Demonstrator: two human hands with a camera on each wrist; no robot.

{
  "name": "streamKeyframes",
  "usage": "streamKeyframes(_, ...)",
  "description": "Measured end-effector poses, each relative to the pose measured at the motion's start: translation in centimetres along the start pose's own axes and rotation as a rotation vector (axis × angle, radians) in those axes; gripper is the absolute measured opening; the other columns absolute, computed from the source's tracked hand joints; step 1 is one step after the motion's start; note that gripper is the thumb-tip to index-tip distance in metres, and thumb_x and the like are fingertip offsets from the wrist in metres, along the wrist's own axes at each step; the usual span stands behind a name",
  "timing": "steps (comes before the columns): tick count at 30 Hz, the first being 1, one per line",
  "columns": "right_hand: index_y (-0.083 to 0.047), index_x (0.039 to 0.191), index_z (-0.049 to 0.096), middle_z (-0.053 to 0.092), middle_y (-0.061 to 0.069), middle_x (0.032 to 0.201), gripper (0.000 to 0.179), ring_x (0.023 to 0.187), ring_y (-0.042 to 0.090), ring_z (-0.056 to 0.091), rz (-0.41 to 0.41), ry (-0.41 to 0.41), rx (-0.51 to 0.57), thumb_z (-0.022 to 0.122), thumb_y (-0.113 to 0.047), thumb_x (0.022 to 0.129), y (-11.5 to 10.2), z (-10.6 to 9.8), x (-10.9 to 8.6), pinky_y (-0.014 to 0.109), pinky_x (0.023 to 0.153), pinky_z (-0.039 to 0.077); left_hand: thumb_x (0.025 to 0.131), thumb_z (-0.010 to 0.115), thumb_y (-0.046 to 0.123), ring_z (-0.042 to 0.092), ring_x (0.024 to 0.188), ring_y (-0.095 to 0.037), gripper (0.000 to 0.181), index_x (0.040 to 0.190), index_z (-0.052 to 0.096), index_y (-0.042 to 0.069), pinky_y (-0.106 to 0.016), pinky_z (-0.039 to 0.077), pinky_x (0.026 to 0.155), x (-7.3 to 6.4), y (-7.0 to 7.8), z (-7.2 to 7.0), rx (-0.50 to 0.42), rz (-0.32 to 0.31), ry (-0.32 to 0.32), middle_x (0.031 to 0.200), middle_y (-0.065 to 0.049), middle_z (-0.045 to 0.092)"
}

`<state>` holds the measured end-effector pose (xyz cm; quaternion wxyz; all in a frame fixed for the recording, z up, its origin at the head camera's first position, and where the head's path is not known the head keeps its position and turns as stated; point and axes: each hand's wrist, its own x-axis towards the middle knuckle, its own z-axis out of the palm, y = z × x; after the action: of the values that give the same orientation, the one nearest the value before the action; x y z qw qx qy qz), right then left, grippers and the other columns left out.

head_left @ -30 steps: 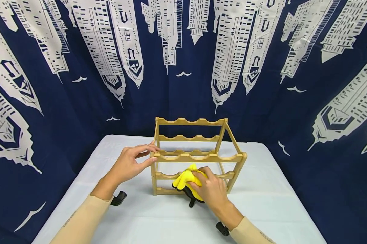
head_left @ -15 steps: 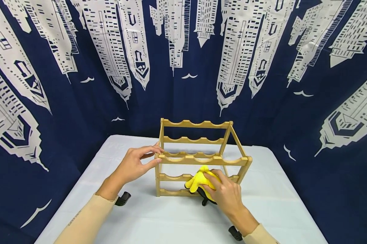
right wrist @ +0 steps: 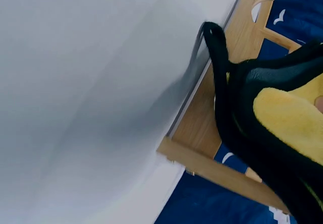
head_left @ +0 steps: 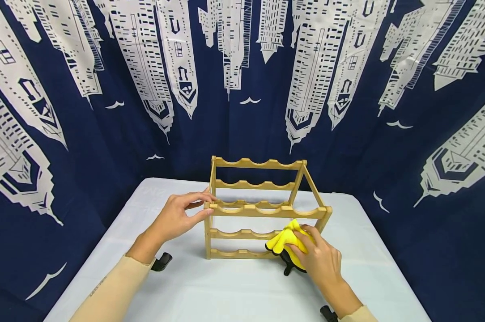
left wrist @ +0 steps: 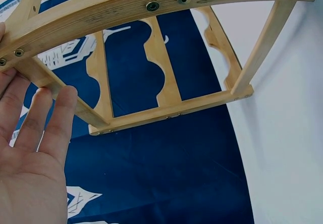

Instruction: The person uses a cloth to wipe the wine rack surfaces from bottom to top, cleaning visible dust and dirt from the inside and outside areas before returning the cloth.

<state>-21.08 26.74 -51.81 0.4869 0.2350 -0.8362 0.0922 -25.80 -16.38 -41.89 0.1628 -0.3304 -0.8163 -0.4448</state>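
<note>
A light wooden wine rack (head_left: 262, 210) with scalloped rails stands on the white-covered table. At its front left top corner is my left hand (head_left: 178, 214), thumb on the front rail and fingers over the side. The left wrist view shows those fingers (left wrist: 59, 118) extended along the wooden frame. My right hand (head_left: 323, 261) pinches a bunched yellow cleaning cloth (head_left: 282, 241) with black edging, over the right end of the rack's lower front rails. In the right wrist view, the cloth's black hanging loop (right wrist: 216, 42) sticks out beside the bottom rail (right wrist: 199, 115).
White cloth covers the table (head_left: 226, 290). Behind and around it hangs a navy curtain (head_left: 242, 129) printed with white skyscrapers and birds. Black wrist camera mounts (head_left: 162, 262) show under both forearms.
My right hand has carried the cloth rightward along the rack's lower front, from the middle to the right end. My left hand keeps its place at the corner. The head view has shifted slightly.
</note>
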Motion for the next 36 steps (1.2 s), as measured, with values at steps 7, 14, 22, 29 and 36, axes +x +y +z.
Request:
streamKeyframes(7,-0.006,0.120,0.090,0.084,0.007,0.128,0.057,0.061,0.027,0.069,-0.140,0.062,-0.064,0.057,-0.053,0.122,1.5,-1.2,-0.3,0.037,0.041,0.048,0.104,0.090,0.014,0.075,0.147,-0.035,0.018,0.121,0.086,0.021,-0.049,0.069,0.112,-0.1,0.1,0.0,0.003,-0.002,-0.009,0.134,-0.003,0.088)
streamKeyframes(14,-0.006,0.119,0.090,0.086,0.009,0.123,0.057,0.063,0.032,0.075,-0.114,0.074,-0.044,0.059,-0.054,0.122,2.8,-2.5,0.2,0.041,0.043,0.052,0.105,0.089,0.014,0.079,0.139,-0.034,0.017,0.120,0.086,0.021,-0.049,0.069,0.112,0.0,0.0,-0.2,0.019,0.023,0.012,0.131,-0.001,0.088)
streamKeyframes(22,-0.007,0.111,0.092,0.088,0.013,0.115,0.051,0.047,0.023,0.055,-0.137,0.185,0.019,0.067,-0.051,0.119,2.3,-3.2,0.5,0.030,0.040,0.039,0.105,0.089,0.015,0.077,0.143,-0.032,0.017,0.121,0.086,0.022,-0.047,0.069,0.113,-0.2,0.1,-0.2,0.010,-0.013,-0.004,0.134,-0.007,0.088)
streamKeyframes(29,-0.007,0.103,0.093,0.088,0.017,0.106,0.041,0.049,0.023,0.056,-0.209,0.352,0.127,0.075,-0.041,0.116,0.6,-4.1,3.1,0.026,0.045,0.036,0.105,0.089,0.013,0.074,0.149,-0.032,0.021,0.123,0.086,0.021,-0.044,0.069,0.113,-0.5,0.4,-0.4,0.002,-0.015,-0.001,0.138,-0.002,0.087)
streamKeyframes(36,-0.007,0.100,0.093,0.090,0.016,0.103,0.034,0.060,0.030,0.071,-0.228,0.463,0.210,0.082,-0.037,0.112,-1.7,-3.6,5.1,0.029,0.049,0.040,0.110,0.083,0.014,0.066,0.158,-0.033,0.023,0.131,0.083,0.022,-0.045,0.067,0.116,-0.5,0.3,-0.6,-0.062,-0.024,-0.061,0.151,-0.003,0.082)
